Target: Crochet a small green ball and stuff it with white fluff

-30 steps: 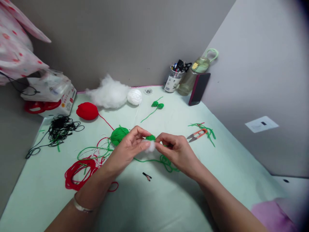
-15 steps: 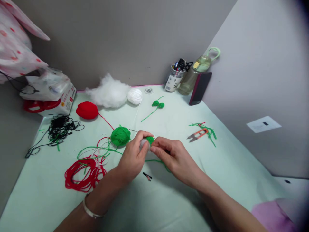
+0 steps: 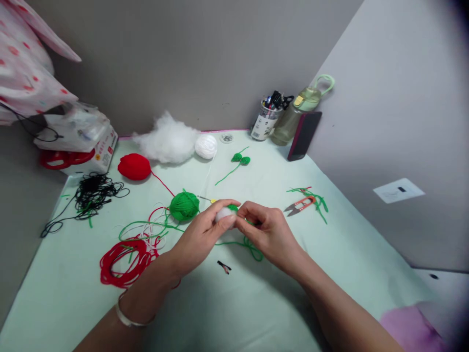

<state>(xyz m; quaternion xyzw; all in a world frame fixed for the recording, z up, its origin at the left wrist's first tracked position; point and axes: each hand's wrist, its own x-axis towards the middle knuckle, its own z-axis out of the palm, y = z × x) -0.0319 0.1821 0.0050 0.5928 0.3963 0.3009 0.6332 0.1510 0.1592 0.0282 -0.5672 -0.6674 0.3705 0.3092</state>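
Observation:
My left hand [image 3: 200, 234] is closed around a small rounded white-and-green crocheted piece [image 3: 224, 213], its green part facing right. At that green end the fingers of my right hand [image 3: 269, 234] are pinched together; what lies between them is hidden. Green yarn [image 3: 252, 249] loops on the table below my right hand. Just beyond my left hand lies a crochet hook [image 3: 207, 198] with a yellow handle, partly covered by the hand. A green yarn ball [image 3: 184, 206] rests to the left.
Red yarn loops [image 3: 124, 264], tangled black cord [image 3: 93, 193] and a red yarn ball [image 3: 134, 167] lie left. White stuffing [image 3: 168, 139] and a white yarn ball [image 3: 205, 146] are behind. Green leaves [image 3: 245, 160], thread snips [image 3: 300, 205], a phone [image 3: 305, 136] and a bottle [image 3: 287, 124] stand or lie right.
My hands have shifted slightly right, and the piece has turned to show more white. The hook's yellow handle now shows. More of the green yarn loop is visible under my right hand.

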